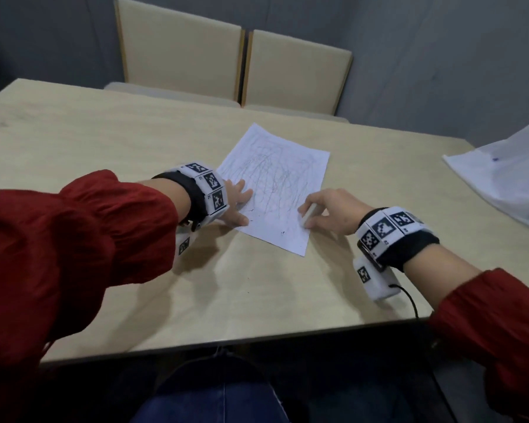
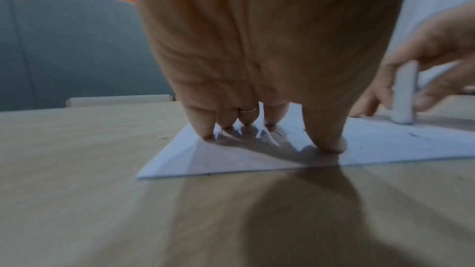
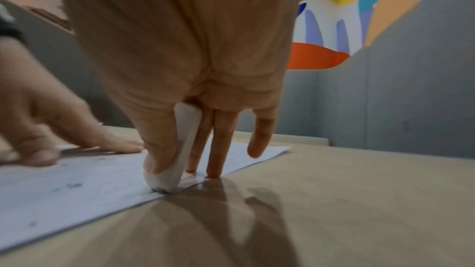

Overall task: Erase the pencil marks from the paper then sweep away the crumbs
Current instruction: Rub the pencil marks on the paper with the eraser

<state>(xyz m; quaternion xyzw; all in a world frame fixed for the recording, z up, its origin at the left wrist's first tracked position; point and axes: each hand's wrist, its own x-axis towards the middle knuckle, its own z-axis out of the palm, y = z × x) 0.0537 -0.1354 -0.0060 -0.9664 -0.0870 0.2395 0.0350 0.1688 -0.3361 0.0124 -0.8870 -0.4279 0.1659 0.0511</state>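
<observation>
Our left hand (image 1: 237,206) pressed the paper (image 1: 275,190) with straight fingers; our right hand (image 1: 330,210) pinched the eraser (image 1: 308,215) against its edge.

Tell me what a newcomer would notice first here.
A sheet of paper covered in pencil scribble lies mid-table. The right hand pinches a white eraser with its tip on the sheet's right edge, while the left hand presses flat on the left edge. Two cream chairs stand behind.
</observation>
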